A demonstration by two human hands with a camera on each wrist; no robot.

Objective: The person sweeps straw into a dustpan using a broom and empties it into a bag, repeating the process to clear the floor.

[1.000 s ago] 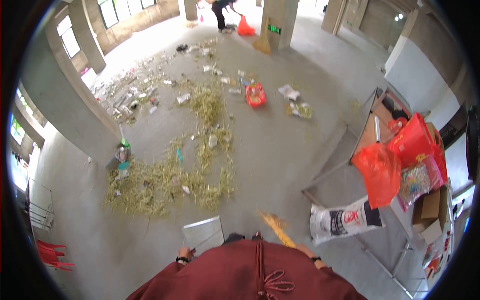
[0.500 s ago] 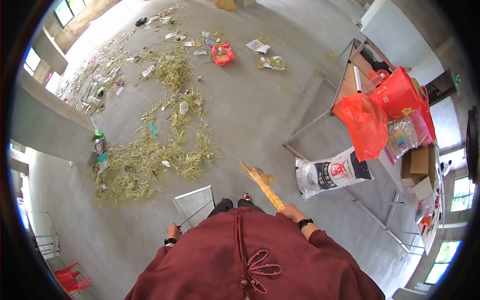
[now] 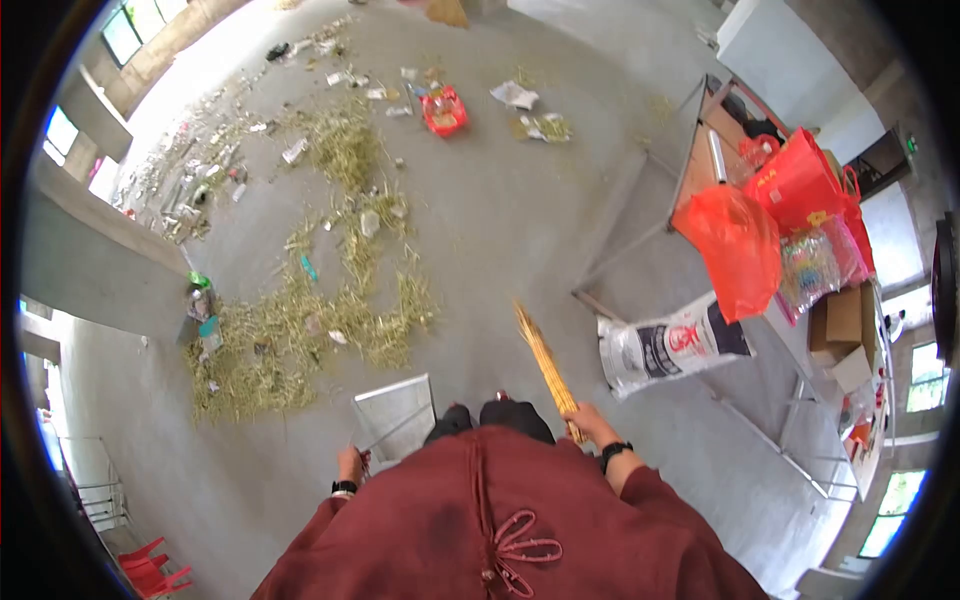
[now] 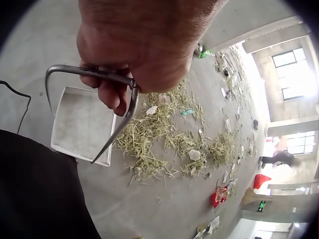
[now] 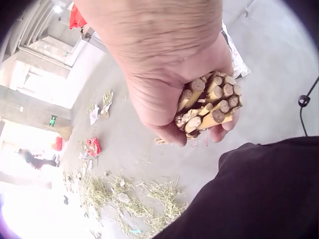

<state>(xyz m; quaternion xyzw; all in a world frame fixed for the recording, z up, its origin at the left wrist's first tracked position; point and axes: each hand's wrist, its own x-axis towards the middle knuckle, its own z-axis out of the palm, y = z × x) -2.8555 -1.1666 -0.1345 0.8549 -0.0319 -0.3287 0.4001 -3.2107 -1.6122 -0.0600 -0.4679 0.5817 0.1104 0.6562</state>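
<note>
My left hand (image 3: 350,464) grips the thin metal handle (image 4: 94,73) of a dustpan (image 3: 408,400). In the left wrist view its fingers curl over the handle's bar, with the pale, flat pan (image 4: 82,124) lower down and no litter visible in it. On the other side, my right hand (image 3: 594,426) holds a straw broom (image 3: 545,362) by its thick handle of bundled yellow stalks. The cut stalk ends (image 5: 214,102) poke out of the fist in the right wrist view. The broom points forward, away from my body, to the right of my feet.
Straw (image 3: 260,355) and scattered litter spread over the floor ahead and left, by a pillar (image 3: 100,260). A red bag (image 3: 443,110) lies farther off. On the right are a white sack (image 3: 665,345) and a table with red bags (image 3: 735,250). Another person (image 4: 279,159) bends far away.
The head view has tipped downward, so the far person left it. My right hand has turned the broom; its head now looks narrow and points farther forward. The dustpan stays low on my left.
</note>
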